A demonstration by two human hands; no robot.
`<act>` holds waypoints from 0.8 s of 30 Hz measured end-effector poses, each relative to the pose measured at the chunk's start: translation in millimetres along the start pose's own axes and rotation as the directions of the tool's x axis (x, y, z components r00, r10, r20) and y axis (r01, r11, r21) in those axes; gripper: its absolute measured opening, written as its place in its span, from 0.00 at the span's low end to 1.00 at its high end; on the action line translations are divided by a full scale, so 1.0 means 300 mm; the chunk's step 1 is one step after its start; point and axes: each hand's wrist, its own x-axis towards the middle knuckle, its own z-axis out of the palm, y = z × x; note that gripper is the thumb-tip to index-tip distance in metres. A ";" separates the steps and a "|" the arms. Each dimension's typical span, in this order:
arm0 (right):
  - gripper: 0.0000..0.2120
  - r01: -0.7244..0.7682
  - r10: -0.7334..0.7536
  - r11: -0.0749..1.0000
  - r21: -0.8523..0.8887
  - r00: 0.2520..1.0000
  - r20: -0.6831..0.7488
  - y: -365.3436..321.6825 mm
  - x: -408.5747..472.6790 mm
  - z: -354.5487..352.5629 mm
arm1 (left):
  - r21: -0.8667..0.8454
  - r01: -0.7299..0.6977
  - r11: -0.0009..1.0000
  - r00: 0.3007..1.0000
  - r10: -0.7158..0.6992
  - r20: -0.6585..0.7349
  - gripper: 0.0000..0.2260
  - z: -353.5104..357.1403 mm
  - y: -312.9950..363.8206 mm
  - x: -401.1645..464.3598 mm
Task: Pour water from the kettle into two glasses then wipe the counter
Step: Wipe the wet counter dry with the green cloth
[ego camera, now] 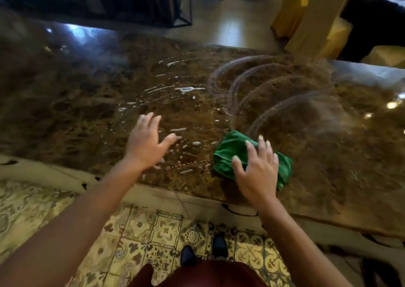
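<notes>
A crumpled green cloth (232, 150) lies on the dark brown marble counter (87, 102) near its front edge. My right hand (256, 168) lies over the cloth with fingers spread and nearly straight. My left hand (146, 142) hovers open over the counter to the left, fingers spread. Water drops and streaks (175, 89) cover the counter between and beyond my hands. Curved wet wipe arcs (252, 84) run to the right of the drops. No kettle or glasses are in view.
The counter's pale front ledge (175, 199) runs across the view, with patterned floor tiles (153, 232) and my shoes below it. Beyond the far edge are yellow-draped chairs (306, 19) and a dark metal frame (182, 12).
</notes>
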 end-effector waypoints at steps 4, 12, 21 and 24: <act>0.37 0.007 0.005 0.989 -0.147 0.996 0.087 0.010 0.093 0.049 | 0.097 0.210 0.973 0.977 -0.207 -0.044 0.34 -0.027 -0.330 -0.044; 0.34 0.004 0.019 0.971 -0.238 0.995 0.094 -0.075 0.277 0.083 | 0.114 0.371 0.921 0.926 -0.359 -0.118 0.37 -0.057 -0.647 -0.074; 0.31 0.423 -0.385 0.881 -0.211 0.901 0.200 -0.481 -0.044 0.273 | 0.197 0.336 0.921 0.942 -0.332 -0.055 0.44 -0.031 -0.685 -0.049; 0.31 0.488 -0.449 0.851 -0.195 0.868 0.214 -0.659 0.151 0.353 | 0.217 0.341 0.915 0.939 -0.343 -0.030 0.43 -0.042 -0.682 -0.042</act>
